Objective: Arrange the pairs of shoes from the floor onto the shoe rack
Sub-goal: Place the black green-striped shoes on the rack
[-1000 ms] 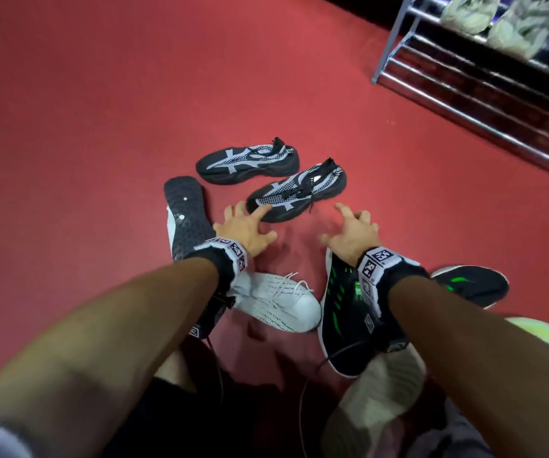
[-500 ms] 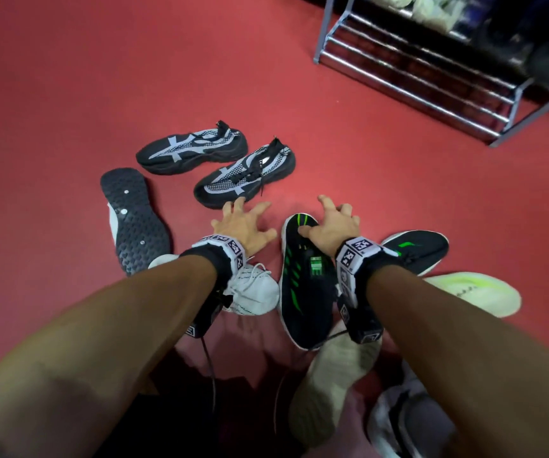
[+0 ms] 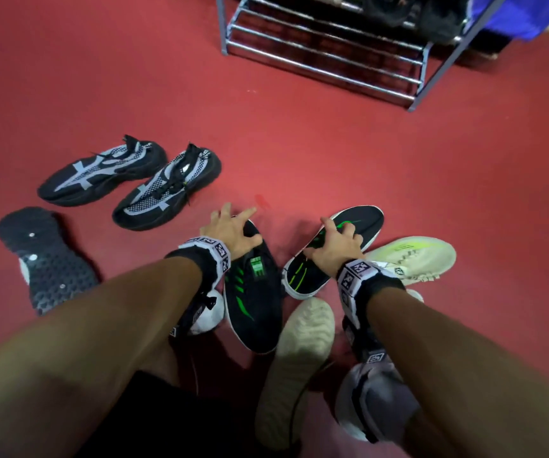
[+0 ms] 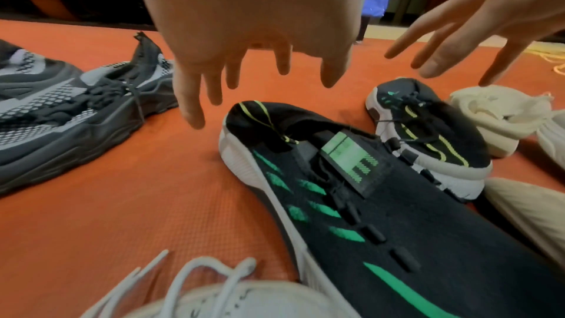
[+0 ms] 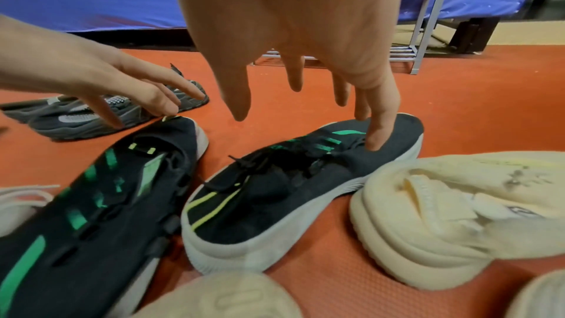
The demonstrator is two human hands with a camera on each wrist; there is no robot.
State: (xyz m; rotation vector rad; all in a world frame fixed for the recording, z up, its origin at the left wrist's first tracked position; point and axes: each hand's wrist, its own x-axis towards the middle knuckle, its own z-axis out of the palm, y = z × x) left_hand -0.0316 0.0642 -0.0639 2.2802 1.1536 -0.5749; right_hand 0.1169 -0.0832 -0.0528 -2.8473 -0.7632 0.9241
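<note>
A pair of black shoes with green stripes lies on the red floor in front of me. My left hand [image 3: 233,223] [image 4: 244,76] hovers with spread fingers over the heel of the left black-green shoe [image 3: 256,309] [image 4: 382,214]; in the right wrist view its fingertips brush that heel. My right hand [image 3: 336,239] [image 5: 305,105] reaches down on the right black-green shoe [image 3: 365,219] [image 5: 275,190], one straight finger touching its upper. Neither hand grips anything. The metal shoe rack [image 3: 326,61] stands at the far upper right, its lower bars bare.
A black-and-grey pair [image 3: 127,180] lies to the left. An overturned shoe with a black sole [image 3: 45,259] and a white shoe [image 3: 212,312] are near my left arm. Cream shoes [image 3: 412,256] [image 3: 296,358] crowd the right. Dark shoes [image 3: 431,18] sit on the rack.
Both hands have shifted right. The right hand left the heel of the left black-green shoe for the right one, and the left hand has come over that heel. The rack is nearer the middle.
</note>
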